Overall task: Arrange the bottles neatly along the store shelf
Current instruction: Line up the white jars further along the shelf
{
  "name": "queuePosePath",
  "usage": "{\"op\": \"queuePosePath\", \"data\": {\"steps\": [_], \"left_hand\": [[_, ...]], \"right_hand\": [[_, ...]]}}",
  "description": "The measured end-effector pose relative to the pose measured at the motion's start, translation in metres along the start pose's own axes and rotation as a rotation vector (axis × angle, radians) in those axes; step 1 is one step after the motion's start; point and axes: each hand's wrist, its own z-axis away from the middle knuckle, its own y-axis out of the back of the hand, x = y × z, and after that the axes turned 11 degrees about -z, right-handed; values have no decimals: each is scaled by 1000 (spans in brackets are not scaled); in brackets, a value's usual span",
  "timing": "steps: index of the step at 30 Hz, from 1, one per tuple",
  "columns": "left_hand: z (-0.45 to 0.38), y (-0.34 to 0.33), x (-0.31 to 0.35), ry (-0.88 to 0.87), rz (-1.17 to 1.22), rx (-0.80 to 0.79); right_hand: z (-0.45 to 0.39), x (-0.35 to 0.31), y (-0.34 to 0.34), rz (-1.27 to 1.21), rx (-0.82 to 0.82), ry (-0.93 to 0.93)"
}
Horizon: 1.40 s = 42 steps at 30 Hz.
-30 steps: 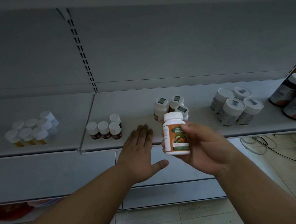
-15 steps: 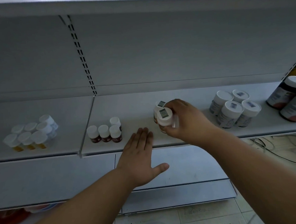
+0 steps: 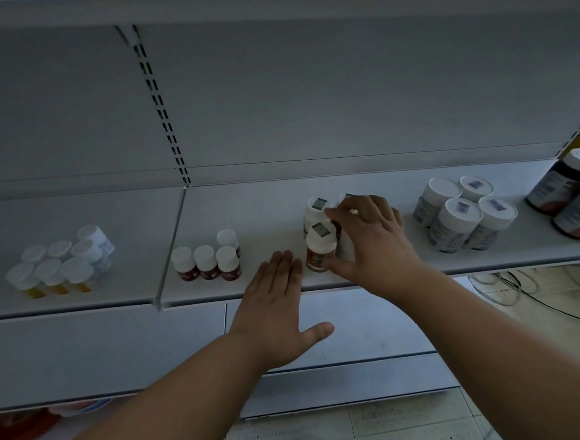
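Your right hand [image 3: 369, 245] has brought the orange-label bottle [image 3: 321, 248] down onto the shelf [image 3: 405, 266], fingers curled round it; left hand [image 3: 276, 310] flat, at its 7 o'clock. Placement nearly complete.

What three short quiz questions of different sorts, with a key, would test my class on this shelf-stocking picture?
1. True or false: the left hand is gripping a bottle.
2. Multiple choice: the orange-label bottle that the right hand touches stands (A) on the shelf near its front edge, (B) on the floor, (C) on the shelf above.
3. Fill in: the group of small dark-red bottles holds ___ bottles.

Key
1. False: its fingers lie straight and hold nothing.
2. A
3. four
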Motion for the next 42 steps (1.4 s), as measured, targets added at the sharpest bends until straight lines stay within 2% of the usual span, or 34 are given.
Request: {"op": "queuePosePath", "data": {"steps": [3, 5, 9, 15, 17, 19, 22, 24, 28, 33, 36, 39, 42], "left_hand": [[0, -1, 0, -2, -6, 17], [0, -1, 0, -2, -18, 23], [0, 0, 1, 0, -43, 17], [-1, 0, 0, 2, -41, 21], [0, -1, 0, 1, -47, 28], [0, -1, 0, 2, -54, 35], [-1, -2, 1, 5, -53, 31], [-1, -2, 1, 12, -48, 23], [-1, -2, 2, 25, -57, 31], [0, 1, 4, 39, -50, 35], [0, 0, 4, 45, -54, 37], [1, 2, 4, 44, -41, 25], [2, 5, 5, 47, -40, 15]], "right_hand": [[18, 3, 1, -231, 190, -216], [30, 6, -5, -354, 259, -392], [32, 10, -17, -492, 166, -568], [25, 14, -16, -541, 79, -574], [28, 12, -8, -629, 92, -593], [29, 6, 3, -836, 141, -631], [27, -9, 20, -1443, 220, -726], [25, -18, 31, -1746, 183, -810], [23, -26, 45, -2021, 5, -836], [26, -24, 48, -2147, -131, -734], [27, -23, 47, -2102, -223, -613], [27, -25, 46, -2041, -219, -604], [25, -27, 49, -2118, -270, -650]]}}
